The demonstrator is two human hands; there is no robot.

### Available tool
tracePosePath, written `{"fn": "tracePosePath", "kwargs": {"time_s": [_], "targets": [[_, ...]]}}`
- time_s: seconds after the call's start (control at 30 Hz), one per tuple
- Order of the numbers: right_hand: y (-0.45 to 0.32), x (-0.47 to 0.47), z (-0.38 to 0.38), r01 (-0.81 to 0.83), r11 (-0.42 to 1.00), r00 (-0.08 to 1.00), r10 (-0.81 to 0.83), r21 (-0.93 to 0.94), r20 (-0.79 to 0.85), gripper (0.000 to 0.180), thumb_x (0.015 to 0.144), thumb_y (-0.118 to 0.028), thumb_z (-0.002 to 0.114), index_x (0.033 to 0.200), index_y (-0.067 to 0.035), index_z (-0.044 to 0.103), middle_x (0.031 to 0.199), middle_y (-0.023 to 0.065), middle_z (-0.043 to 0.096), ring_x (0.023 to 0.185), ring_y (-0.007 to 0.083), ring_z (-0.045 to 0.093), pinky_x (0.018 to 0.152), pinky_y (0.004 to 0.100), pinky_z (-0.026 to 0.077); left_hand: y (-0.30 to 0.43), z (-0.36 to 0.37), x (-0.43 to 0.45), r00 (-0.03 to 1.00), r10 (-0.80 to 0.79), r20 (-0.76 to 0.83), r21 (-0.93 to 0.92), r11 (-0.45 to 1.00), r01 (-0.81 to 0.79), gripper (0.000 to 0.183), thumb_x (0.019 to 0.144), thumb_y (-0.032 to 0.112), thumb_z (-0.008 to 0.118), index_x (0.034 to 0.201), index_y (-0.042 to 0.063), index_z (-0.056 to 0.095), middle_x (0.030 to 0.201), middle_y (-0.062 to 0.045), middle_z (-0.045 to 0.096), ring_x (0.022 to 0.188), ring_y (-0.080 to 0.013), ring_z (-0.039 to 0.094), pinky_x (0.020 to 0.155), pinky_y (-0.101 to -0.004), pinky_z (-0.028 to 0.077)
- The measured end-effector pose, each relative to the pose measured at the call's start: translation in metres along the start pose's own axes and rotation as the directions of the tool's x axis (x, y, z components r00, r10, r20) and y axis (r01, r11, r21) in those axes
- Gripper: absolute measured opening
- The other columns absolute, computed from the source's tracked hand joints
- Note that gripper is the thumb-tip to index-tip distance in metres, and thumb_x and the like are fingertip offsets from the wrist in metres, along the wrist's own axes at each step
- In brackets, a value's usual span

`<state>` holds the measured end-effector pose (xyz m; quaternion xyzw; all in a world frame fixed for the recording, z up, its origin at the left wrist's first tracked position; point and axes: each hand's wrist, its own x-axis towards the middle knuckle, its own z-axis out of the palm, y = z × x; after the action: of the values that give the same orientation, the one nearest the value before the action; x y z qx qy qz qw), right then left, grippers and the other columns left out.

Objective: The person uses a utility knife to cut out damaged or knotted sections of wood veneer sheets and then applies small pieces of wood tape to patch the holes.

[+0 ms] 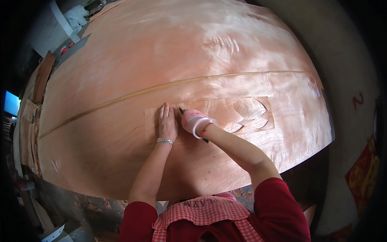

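A broad sheet of thin wood veneer (121, 163) lies before me. On it rests a smaller rectangular veneer piece (151, 130) with curved splits or cuts toward its right end. My left hand (168, 124) presses flat on that piece, bare, fingers together and pointing away from me, a bracelet at its wrist. Just to its right, my right hand (193, 119), in a pinkish glove, grips a slim dark green tool, whose pointed tip touches or nearly touches the veneer; its kind cannot be told. The tool's other end shows below the wrist.
A long thin strip (163, 85), perhaps bamboo, crosses the sheet beyond my hands. Stacked veneer pieces (30, 133) stand at the left. A plastic bag (75, 16) lies at the upper left. A pale wall (347, 69) curves along the right, and scraps litter the floor near me.
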<state>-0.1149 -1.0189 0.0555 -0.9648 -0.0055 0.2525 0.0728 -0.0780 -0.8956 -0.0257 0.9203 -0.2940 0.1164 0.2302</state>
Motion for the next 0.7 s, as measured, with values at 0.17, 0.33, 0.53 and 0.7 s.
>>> {"fn": "tracePosePath", "kwargs": {"time_s": [0.17,0.33,0.53,0.7], "targets": [[-0.01,-0.024,0.013,0.158,0.918,0.985,-0.119,-0.364,0.128,0.019,0.076,-0.011,0.057,0.09,-0.006,0.069,0.087,0.0151,0.066,0.083,0.0294,0.065,0.068,0.0397,0.054,-0.014,0.006,0.0,1.0,-0.014,-0.018,0.019,1.0,0.014,0.037,0.082,0.0,0.042,0.118,-0.007,0.048,0.13,-0.021,0.043,0.122,-0.032,0.037,0.104,-0.0367,0.031],[0.027,-0.023,0.07,-0.033,0.997,0.999,0.034,-0.074,0.01,0.021,0.081,-0.014,0.052,0.092,-0.006,0.068,0.097,0.0173,0.063,0.083,0.0306,0.064,0.067,0.0431,0.054,0.022,-0.013,0.002,0.999,-0.044,0.032,-0.303,0.952,0.051,0.04,0.085,0.002,0.043,0.124,-0.004,0.043,0.125,-0.021,0.047,0.117,-0.0325,0.043,0.1,-0.0374,0.034],[0.059,-0.041,0.025,0.291,0.866,0.955,-0.24,-0.406,0.172,0.02,0.08,-0.015,0.051,0.089,-0.01,0.069,0.091,0.0119,0.064,0.079,0.0279,0.064,0.052,0.0453,0.052,0.062,-0.001,-0.012,0.996,0.045,0.07,-0.528,0.849,-0.001,0.047,0.084,0.004,0.047,0.129,-0.005,0.035,0.12,-0.023,0.049,0.116,-0.0342,0.044,0.101,-0.0395,0.033],[0.151,-0.029,0.003,0.213,0.833,0.975,-0.146,-0.51,0.169,0.021,0.083,-0.031,0.052,0.093,-0.016,0.064,0.082,0.0076,0.066,0.075,0.0269,0.065,0.059,0.0406,0.05,0.07,0.01,-0.017,0.962,0.27,0.031,-0.2,0.945,-0.259,0.04,0.078,0.009,0.055,0.114,-0.008,0.049,0.123,-0.024,0.046,0.118,-0.0369,0.04,0.102,-0.0412,0.032]]}}
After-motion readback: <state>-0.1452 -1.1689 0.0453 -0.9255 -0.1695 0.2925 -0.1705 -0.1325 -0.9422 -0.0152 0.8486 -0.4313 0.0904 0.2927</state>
